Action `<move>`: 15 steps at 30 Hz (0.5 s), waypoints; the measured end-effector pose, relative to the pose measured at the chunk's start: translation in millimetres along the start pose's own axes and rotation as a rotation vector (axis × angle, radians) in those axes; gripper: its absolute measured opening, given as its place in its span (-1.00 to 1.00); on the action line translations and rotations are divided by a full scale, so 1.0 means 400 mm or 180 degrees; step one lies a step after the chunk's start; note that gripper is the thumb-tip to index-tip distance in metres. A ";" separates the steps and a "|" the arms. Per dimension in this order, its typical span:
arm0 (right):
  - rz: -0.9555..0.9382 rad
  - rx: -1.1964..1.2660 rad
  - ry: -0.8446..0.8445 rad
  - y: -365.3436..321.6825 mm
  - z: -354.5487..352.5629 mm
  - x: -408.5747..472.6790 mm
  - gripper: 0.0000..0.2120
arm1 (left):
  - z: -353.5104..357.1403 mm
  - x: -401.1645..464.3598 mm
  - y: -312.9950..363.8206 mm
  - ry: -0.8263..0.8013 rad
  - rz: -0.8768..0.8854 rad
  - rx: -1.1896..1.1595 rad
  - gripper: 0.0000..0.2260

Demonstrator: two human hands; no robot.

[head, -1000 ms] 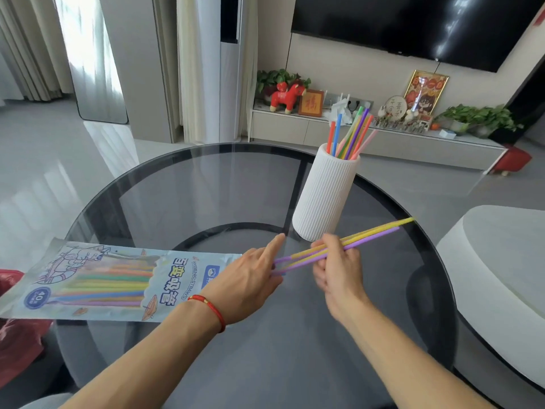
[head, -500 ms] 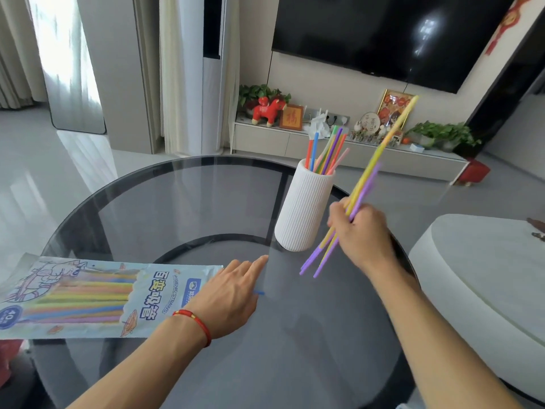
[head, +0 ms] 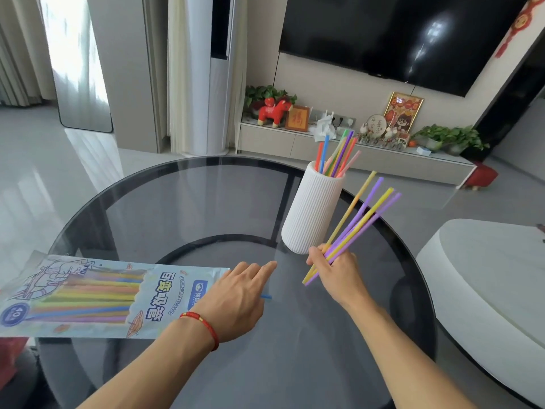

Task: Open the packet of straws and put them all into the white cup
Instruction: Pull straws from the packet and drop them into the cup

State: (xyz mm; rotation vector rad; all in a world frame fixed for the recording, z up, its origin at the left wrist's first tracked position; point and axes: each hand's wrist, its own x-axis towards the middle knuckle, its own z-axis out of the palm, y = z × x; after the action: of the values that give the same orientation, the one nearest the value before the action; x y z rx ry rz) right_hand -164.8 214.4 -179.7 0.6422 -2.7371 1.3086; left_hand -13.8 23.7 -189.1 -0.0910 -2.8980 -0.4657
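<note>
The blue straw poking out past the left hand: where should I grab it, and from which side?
Pinch the exposed tip of the blue straw from the right, the cup side. It lies flat on the glass table, pointing right out of the packet, so pulling rightward should slide it out. The left hand covers the rest; the right hand holds a bundle.

We see the packet lying flat at the table's left edge, our left hand resting on its right end. The cup stands toward the far right edge, straws in it. Our right hand holds a bunch just before the cup.
</note>
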 end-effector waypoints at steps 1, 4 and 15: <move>0.0020 -0.0002 -0.0006 0.002 0.004 -0.001 -0.66 | 0.001 0.000 0.000 -0.0007 -0.0007 -0.0004 -0.44; 0.0020 -0.0168 -0.0088 -0.001 0.009 -0.001 -0.63 | 0.001 0.000 -0.001 -0.0015 0.0010 -0.0016 -0.44; 0.0152 0.1999 0.0860 -0.159 -0.140 0.070 -0.61 | 0.007 0.013 0.001 0.0428 0.0240 -0.0516 -0.50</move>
State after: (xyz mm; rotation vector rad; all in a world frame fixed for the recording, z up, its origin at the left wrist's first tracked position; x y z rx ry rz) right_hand -173.7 211.2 -90.9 0.3773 -2.1264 2.1065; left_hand -19.4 25.0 -190.4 -0.1852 -2.7112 -0.6658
